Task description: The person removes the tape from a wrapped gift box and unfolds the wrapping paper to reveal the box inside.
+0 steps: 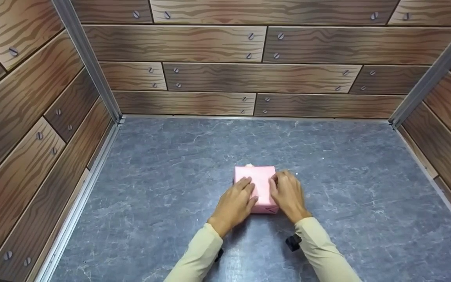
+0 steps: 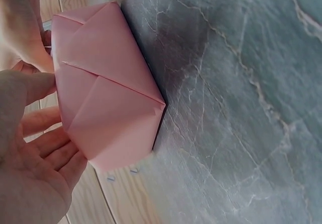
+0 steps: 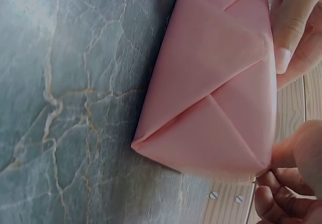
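Observation:
A box wrapped in pink paper (image 1: pixel 262 182) lies on the grey marbled surface. On its near end, overlapping triangular folds (image 2: pixel 108 83) meet in diagonal seams. Across the left part of the top rests my left hand (image 1: pixel 235 201), its fingers spread and only slightly bent. My right hand (image 1: pixel 288 192) is at the top right edge, with curled fingers and the thumb pinching at the edge. The right wrist view shows those curled fingertips (image 3: pixel 266 176) right at the upper corner of the folded end. The palm hides part of the box's right side.
A small pale thing (image 1: pixel 249 165) peeks out behind the box's far edge. Wood-patterned panels (image 1: pixel 210 45) with metal corner strips (image 1: pixel 92 62) stand at the back and both sides. Tiny white specks (image 1: pixel 296 173) lie on the surface (image 1: pixel 163 188) beyond the right hand.

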`<state>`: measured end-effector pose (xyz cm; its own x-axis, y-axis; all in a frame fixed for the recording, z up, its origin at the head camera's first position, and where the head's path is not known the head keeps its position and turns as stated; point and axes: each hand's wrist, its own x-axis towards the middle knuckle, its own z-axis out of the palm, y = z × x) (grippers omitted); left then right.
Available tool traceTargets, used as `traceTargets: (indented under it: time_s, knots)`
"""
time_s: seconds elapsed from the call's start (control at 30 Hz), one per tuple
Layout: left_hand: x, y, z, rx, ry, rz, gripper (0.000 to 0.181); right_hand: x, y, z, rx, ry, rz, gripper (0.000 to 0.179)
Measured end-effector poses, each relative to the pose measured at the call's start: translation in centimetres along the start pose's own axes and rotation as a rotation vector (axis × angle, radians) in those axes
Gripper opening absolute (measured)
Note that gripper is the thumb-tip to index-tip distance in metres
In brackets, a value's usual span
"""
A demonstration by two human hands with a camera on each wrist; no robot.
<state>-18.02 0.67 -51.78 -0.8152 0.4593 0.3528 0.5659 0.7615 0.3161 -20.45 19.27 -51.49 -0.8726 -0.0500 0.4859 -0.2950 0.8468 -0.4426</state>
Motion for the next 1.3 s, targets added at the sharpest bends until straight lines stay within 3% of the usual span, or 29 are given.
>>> traceTargets:
  time_s: [0.67, 1.03, 1.3]
  knots:
    - [0.0, 0.1, 0.0, -0.017, -0.021, -0.016, 0.039, -0.2, 1.3, -0.6, 0.023, 0.008, 0.081, 0.006]
    - [0.0, 0.0, -0.2, 0.0, -0.009, -0.003, 0.037, -0.3, 1.9, -1.1, -0.001, 0.043, 0.063, 0.01]
    - [0.0, 0.1, -0.2, -0.019, -0.042, -0.032, 0.04, -0.5, 2.4, -1.4, 0.003, 0.05, 0.065, 0.01]
